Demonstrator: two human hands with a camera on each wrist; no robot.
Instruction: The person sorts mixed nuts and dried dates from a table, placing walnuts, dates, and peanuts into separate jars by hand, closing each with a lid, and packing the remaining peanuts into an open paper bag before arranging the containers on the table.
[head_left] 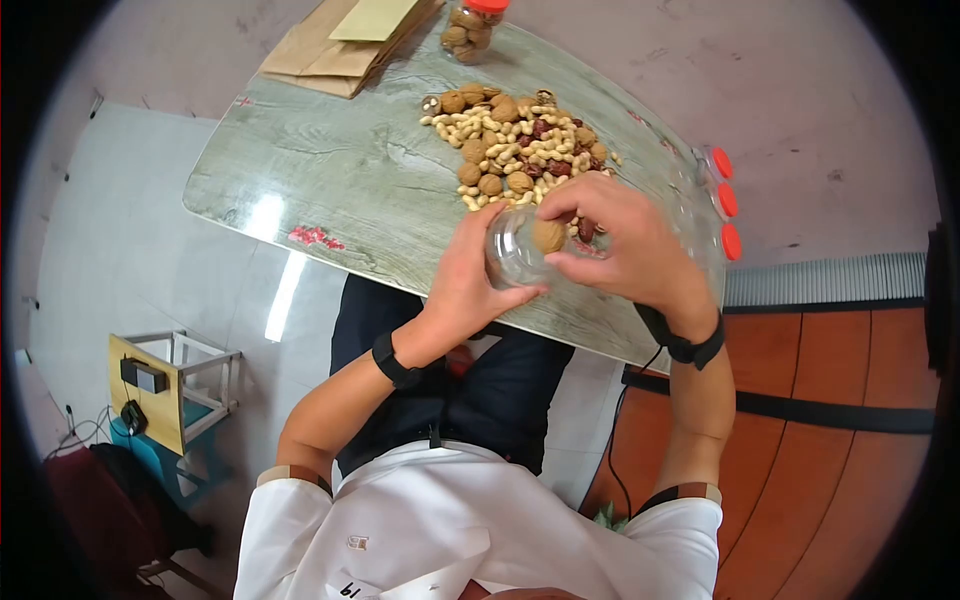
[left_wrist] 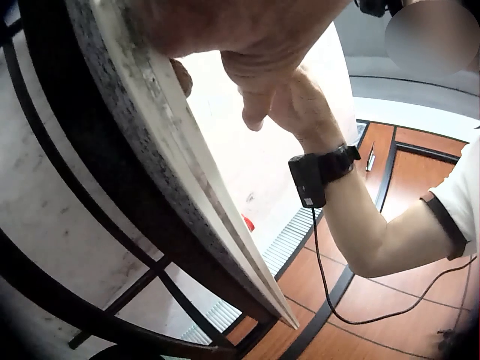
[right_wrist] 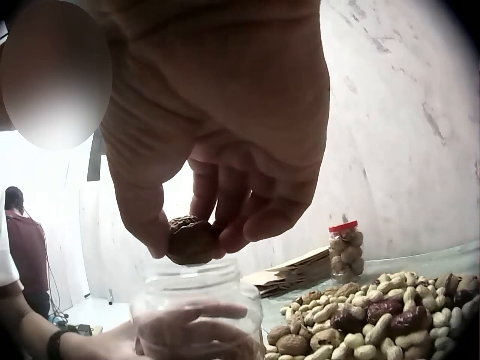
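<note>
My left hand grips a clear, open-mouthed jar near the table's front edge, its fingers wrapped round the side. Between thumb and fingertips, my right hand pinches a walnut. The right wrist view shows that walnut right at the jar's mouth, over the threaded rim. Just beyond the jar lies a mixed pile of peanuts, walnuts and dark red dates. In the left wrist view the left hand looms close and hides the jar.
A red-lidded jar of walnuts stands at the table's far side, beside brown paper bags. Three red-lidded jars line the right edge. Red scraps mark the front left of the table.
</note>
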